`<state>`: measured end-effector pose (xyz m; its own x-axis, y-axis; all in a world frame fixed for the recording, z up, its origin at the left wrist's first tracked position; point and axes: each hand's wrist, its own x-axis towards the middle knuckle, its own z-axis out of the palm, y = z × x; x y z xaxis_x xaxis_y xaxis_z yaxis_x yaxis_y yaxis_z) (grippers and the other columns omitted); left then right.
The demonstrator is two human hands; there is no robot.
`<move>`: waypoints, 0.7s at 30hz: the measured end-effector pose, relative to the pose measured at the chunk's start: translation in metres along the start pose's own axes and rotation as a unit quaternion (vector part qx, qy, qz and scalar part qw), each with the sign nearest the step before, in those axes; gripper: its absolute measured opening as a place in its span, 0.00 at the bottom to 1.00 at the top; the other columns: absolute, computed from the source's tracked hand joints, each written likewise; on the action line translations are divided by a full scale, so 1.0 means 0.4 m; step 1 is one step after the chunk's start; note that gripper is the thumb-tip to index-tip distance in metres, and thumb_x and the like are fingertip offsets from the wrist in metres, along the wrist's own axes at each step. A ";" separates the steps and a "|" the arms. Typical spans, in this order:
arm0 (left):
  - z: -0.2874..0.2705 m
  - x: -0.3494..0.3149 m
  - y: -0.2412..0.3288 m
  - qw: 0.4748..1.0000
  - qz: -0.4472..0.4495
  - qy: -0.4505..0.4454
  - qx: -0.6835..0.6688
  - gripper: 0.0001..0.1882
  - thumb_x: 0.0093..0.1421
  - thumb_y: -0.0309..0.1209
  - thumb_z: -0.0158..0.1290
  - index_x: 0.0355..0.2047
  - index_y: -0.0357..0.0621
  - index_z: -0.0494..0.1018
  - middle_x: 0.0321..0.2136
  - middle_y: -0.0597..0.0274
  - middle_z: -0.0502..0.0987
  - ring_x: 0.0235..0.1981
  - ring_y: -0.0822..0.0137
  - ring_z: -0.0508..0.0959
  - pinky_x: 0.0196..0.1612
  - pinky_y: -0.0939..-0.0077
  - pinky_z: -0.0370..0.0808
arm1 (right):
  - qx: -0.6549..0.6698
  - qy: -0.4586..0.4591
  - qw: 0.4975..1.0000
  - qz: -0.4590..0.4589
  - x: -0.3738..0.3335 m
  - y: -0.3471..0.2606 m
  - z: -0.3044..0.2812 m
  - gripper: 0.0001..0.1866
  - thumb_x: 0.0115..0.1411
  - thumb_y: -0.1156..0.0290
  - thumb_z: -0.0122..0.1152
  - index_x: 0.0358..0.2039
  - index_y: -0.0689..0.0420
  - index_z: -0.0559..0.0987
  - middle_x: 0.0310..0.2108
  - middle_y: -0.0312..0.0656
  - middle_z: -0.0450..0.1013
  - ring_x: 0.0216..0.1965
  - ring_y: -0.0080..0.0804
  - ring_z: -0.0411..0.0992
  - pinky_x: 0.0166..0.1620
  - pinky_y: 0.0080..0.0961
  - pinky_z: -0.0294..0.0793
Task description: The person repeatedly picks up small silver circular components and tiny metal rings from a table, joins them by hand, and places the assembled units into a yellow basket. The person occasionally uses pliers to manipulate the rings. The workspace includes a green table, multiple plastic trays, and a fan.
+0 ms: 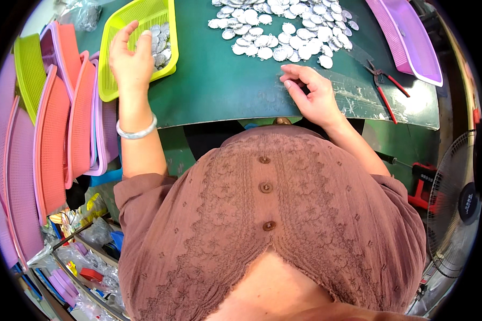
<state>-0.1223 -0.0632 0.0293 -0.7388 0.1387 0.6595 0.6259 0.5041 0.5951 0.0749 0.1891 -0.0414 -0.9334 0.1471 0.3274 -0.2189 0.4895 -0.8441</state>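
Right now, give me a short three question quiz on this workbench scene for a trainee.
1. True or false: the left hand is over the yellow-green basket.
2. Which hand is nearest the pile of silver discs on the green table?
3. Multiple choice: the red-handled pliers lie A) in the basket, B) on the table right of the right hand, C) on the floor.

Key: 1 true. 2 the right hand. 3 B.

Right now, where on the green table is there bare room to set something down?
One bare patch of dark green tabletop lies between the yellow-green plastic basket and the heap of silver metal discs, ahead of the right hand. The far centre is crowded with discs; red-handled pliers and a purple tray fill the right.
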 end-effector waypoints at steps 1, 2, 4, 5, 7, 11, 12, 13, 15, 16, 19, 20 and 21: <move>0.009 -0.004 0.001 0.988 0.097 0.013 0.122 0.14 0.50 0.27 0.53 0.38 0.38 0.73 0.38 0.50 0.74 0.41 0.57 0.73 0.46 0.70 0.69 | 0.000 0.001 1.000 0.000 0.000 0.002 0.001 0.15 0.54 0.80 0.54 0.43 0.60 0.73 0.33 0.39 0.73 0.33 0.22 0.71 0.34 0.17 0.70; 0.031 -0.013 0.007 0.988 0.135 0.018 0.071 0.13 0.48 0.28 0.54 0.36 0.41 0.74 0.37 0.50 0.74 0.41 0.54 0.73 0.46 0.66 0.68 | 0.000 0.001 1.000 0.001 -0.001 0.003 0.002 0.15 0.54 0.80 0.54 0.43 0.60 0.73 0.33 0.39 0.73 0.33 0.22 0.71 0.34 0.17 0.70; 0.078 -0.052 0.071 0.990 0.129 -0.050 0.034 0.11 0.49 0.26 0.54 0.35 0.40 0.73 0.34 0.54 0.74 0.34 0.58 0.75 0.39 0.70 0.72 | -0.005 -0.001 1.000 0.001 -0.002 0.004 0.002 0.15 0.54 0.80 0.54 0.43 0.60 0.73 0.33 0.39 0.73 0.33 0.22 0.71 0.34 0.17 0.70; 0.104 -0.070 0.082 0.987 0.107 -0.114 -0.025 0.11 0.50 0.24 0.53 0.36 0.40 0.73 0.33 0.56 0.74 0.29 0.63 0.75 0.32 0.75 0.73 | -0.006 -0.004 1.000 -0.001 0.000 0.004 0.001 0.15 0.54 0.80 0.54 0.43 0.60 0.73 0.33 0.40 0.73 0.33 0.22 0.71 0.34 0.17 0.70; 0.155 -0.103 0.113 0.967 0.102 -0.223 -0.067 0.13 0.53 0.25 0.52 0.41 0.40 0.72 0.36 0.58 0.73 0.27 0.72 0.73 0.29 0.81 0.71 | -0.002 0.014 1.000 -0.013 0.001 0.006 0.002 0.14 0.52 0.79 0.55 0.42 0.59 0.74 0.30 0.41 0.73 0.31 0.26 0.72 0.32 0.19 0.71; 0.242 -0.136 0.134 0.945 0.183 -0.271 0.016 0.17 0.53 0.25 0.49 0.45 0.41 0.69 0.40 0.53 0.71 0.39 0.58 0.73 0.41 0.67 0.71 | 0.009 0.021 0.999 -0.023 0.001 0.009 0.002 0.14 0.52 0.79 0.56 0.41 0.58 0.74 0.29 0.42 0.73 0.30 0.29 0.73 0.31 0.21 0.72; 0.250 -0.141 0.142 0.937 0.144 -0.318 0.030 0.19 0.52 0.25 0.48 0.46 0.41 0.68 0.43 0.52 0.69 0.45 0.53 0.69 0.47 0.63 0.67 | 0.008 0.020 0.999 -0.025 0.001 0.010 0.000 0.14 0.52 0.79 0.56 0.41 0.58 0.74 0.29 0.42 0.72 0.30 0.30 0.73 0.32 0.21 0.72; 0.257 -0.145 0.150 0.931 0.142 -0.330 0.057 0.19 0.52 0.26 0.48 0.46 0.41 0.68 0.43 0.52 0.69 0.45 0.52 0.68 0.48 0.63 0.66 | 0.006 0.019 0.999 -0.027 0.001 0.011 -0.001 0.14 0.51 0.79 0.56 0.41 0.58 0.74 0.29 0.42 0.72 0.30 0.30 0.73 0.32 0.21 0.72; 0.269 -0.155 0.159 0.918 0.138 -0.354 0.112 0.19 0.53 0.26 0.48 0.47 0.40 0.67 0.44 0.52 0.67 0.46 0.51 0.67 0.48 0.64 0.66 | 0.012 0.019 0.999 -0.025 -0.001 0.013 -0.001 0.14 0.51 0.79 0.56 0.41 0.59 0.74 0.28 0.42 0.72 0.30 0.30 0.73 0.32 0.22 0.73; 0.273 -0.161 0.157 0.922 0.142 -0.344 0.107 0.19 0.53 0.27 0.48 0.46 0.40 0.67 0.43 0.52 0.67 0.45 0.50 0.66 0.47 0.64 0.66 | 0.019 0.022 0.999 -0.023 -0.003 0.015 0.001 0.14 0.51 0.79 0.56 0.41 0.59 0.74 0.29 0.43 0.72 0.30 0.30 0.74 0.33 0.22 0.73; 0.267 -0.168 0.156 0.927 0.132 -0.340 0.092 0.17 0.53 0.27 0.48 0.45 0.40 0.68 0.39 0.51 0.67 0.42 0.50 0.67 0.46 0.62 0.66 | 0.022 0.022 0.999 -0.025 -0.002 0.015 0.000 0.14 0.51 0.79 0.56 0.41 0.59 0.74 0.29 0.43 0.72 0.31 0.31 0.74 0.33 0.23 0.73; 0.260 -0.172 0.159 0.927 0.131 -0.340 0.091 0.16 0.53 0.27 0.48 0.44 0.40 0.68 0.39 0.51 0.67 0.41 0.50 0.68 0.45 0.62 0.67 | 0.019 0.020 0.999 -0.027 -0.002 0.015 -0.001 0.14 0.51 0.79 0.56 0.40 0.59 0.74 0.29 0.43 0.72 0.31 0.32 0.74 0.33 0.23 0.73; 0.251 -0.178 0.163 0.927 0.129 -0.341 0.089 0.16 0.52 0.27 0.48 0.42 0.40 0.69 0.38 0.51 0.67 0.40 0.50 0.68 0.43 0.61 0.68 | 0.020 0.021 0.999 -0.030 -0.002 0.016 0.000 0.14 0.51 0.79 0.56 0.40 0.59 0.74 0.29 0.43 0.72 0.31 0.32 0.74 0.33 0.23 0.73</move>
<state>-0.0540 0.0455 -0.0248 -0.5936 0.7510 0.2893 0.7980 0.5028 0.3322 0.0743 0.1921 -0.0472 -0.9061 0.1545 0.3938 -0.2855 0.4637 -0.8388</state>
